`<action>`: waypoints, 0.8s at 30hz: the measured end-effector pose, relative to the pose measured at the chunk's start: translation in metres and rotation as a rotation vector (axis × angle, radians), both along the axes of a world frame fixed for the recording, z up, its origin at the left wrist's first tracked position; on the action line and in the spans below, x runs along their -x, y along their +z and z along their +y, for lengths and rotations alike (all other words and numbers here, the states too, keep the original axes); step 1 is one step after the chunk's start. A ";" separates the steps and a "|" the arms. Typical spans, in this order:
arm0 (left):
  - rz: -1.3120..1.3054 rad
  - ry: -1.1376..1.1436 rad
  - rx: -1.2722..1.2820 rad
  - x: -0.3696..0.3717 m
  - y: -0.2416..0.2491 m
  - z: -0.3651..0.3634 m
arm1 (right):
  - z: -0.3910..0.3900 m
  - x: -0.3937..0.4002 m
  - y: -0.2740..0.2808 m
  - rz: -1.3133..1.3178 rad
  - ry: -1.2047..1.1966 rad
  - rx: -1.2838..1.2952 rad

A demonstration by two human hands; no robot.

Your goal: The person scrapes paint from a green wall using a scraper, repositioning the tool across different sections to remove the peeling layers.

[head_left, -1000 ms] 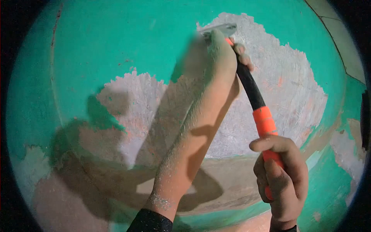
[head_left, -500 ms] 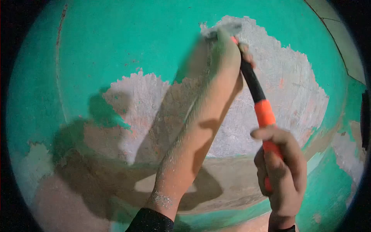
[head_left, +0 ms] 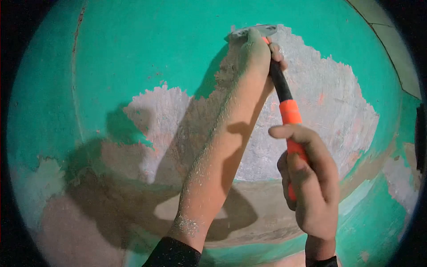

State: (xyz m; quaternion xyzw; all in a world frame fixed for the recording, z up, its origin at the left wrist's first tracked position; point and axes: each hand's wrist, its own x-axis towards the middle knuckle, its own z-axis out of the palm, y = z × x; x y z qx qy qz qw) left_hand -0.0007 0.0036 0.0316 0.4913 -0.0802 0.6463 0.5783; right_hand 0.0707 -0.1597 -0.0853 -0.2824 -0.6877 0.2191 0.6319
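Observation:
A long-handled scraper (head_left: 281,84) with an orange and black handle slants across the wall in front of me. Its flat metal blade (head_left: 267,30) lies against the upper edge of a bare grey patch (head_left: 302,98), where ragged green paint (head_left: 178,40) begins. My left hand (head_left: 259,51) is closed around the top of the handle, just below the blade, and partly hides it. Lower down, my right hand (head_left: 313,178) wraps the orange end of the handle, its thumb and forefinger side uppermost. Pale paint flakes cling to my left forearm.
A brownish ledge or band (head_left: 275,209) runs across the wall below the patch. A vertical crack (head_left: 75,58) marks the green paint at left. Shadows of my arms and head fall on the wall. A pale panel (head_left: 393,44) slopes at upper right.
The scraper's lower handle and my right hand have shifted up and to the left. The blade is slightly farther left at the paint edge, with my left hand still near it.

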 end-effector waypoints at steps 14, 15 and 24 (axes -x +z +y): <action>0.025 0.151 0.117 -0.004 -0.013 -0.008 | -0.007 -0.027 0.001 -0.112 0.072 -0.008; -0.026 0.131 0.048 -0.003 -0.005 -0.004 | -0.006 -0.028 0.004 -0.122 0.071 -0.025; -0.034 0.131 0.012 -0.005 0.000 0.000 | 0.009 -0.023 0.008 -0.130 0.048 -0.052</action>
